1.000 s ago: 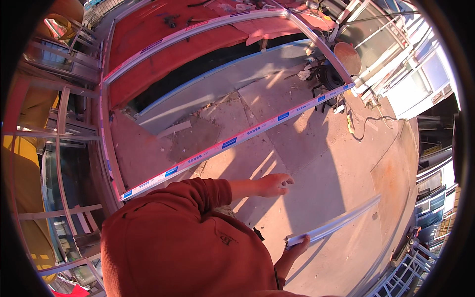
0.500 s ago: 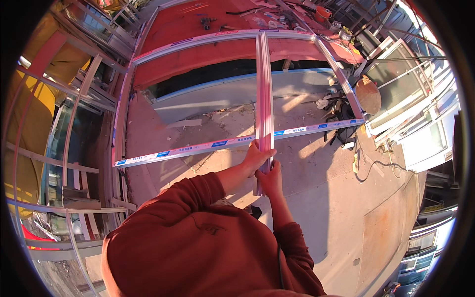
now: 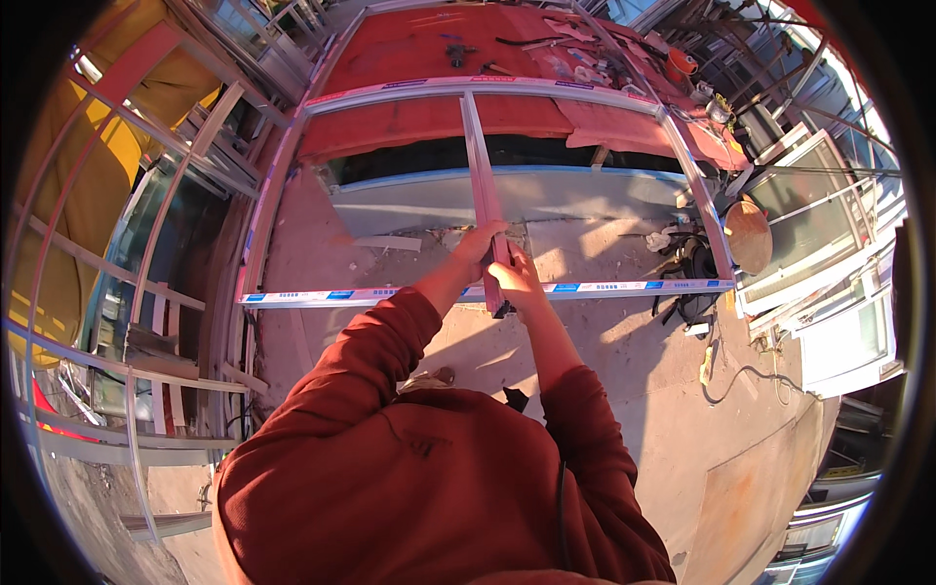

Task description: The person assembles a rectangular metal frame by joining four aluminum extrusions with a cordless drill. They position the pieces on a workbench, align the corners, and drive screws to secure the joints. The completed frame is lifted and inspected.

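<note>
Concrete floor (image 3: 624,390) | window frame (image 3: 292,185) | both hands grip mullion bar (image 3: 480,156)

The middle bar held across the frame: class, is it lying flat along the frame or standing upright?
Lying flat. The middle bar spans the metal frame, far rail to near rail, both hands gripping its near end.

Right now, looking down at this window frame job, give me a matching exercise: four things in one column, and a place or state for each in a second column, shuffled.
Things:
1. centre bar
2. round straw hat
3. near rail of the frame
4. orange bucket

Places or states:
A. on the ground beside the frame's right side
B. far off, upper right, on the red sheet
C. gripped by left hand and right hand
D. runs crosswise, with blue-and-white protective tape

Pairs: 1-C, 2-A, 3-D, 4-B
</note>
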Tool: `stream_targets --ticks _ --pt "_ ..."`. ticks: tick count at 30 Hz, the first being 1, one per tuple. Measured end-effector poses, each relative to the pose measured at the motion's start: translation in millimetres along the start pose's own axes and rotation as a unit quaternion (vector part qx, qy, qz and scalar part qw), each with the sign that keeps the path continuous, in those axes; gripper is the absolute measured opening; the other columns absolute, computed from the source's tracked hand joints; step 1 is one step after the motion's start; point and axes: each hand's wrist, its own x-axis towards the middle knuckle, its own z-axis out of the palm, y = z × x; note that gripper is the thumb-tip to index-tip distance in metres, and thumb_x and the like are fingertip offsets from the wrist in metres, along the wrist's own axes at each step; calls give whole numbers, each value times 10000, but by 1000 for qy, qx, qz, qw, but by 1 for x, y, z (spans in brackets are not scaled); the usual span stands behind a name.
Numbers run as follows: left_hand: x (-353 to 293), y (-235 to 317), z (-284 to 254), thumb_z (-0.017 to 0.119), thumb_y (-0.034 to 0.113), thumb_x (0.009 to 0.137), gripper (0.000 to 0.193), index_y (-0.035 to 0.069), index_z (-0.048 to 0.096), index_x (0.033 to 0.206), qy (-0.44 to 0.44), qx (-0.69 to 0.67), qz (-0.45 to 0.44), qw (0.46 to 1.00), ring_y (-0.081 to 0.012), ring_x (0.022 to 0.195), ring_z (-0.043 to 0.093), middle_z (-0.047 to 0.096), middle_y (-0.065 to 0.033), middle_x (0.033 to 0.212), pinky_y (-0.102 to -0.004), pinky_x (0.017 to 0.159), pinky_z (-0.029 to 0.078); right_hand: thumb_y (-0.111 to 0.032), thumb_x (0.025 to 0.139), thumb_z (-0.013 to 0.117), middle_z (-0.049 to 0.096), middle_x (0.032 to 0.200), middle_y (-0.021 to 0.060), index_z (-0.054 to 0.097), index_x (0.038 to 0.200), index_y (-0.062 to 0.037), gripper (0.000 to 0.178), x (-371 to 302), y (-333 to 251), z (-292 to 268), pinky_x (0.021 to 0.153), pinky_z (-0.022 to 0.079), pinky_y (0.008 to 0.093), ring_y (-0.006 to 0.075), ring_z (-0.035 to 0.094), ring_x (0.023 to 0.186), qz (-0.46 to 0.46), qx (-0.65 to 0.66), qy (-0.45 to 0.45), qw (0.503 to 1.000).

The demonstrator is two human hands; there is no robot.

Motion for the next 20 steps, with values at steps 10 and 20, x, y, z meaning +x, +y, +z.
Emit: stream_targets --ticks 10,20 --pt "-8 67 1 539 513 895 467 51 598 919 113 -60 45 991 -244 646 626 628 -92 757 -394 604 546 -362 991 446 503 1371 78 451 1395 -30 523 12 -58 5 980 379 307 173 491 1193 89 210 -52 972" --pt "15 109 1 579 493 872 478 22 597 955 92 -100 148 980 -288 675 673 665 -176 793 -406 567 575 -347 1000 446 483 1387 108 369 1417 16 558 9 -91 5 1055 355 401 228 457 1269 15 258 -73 963"
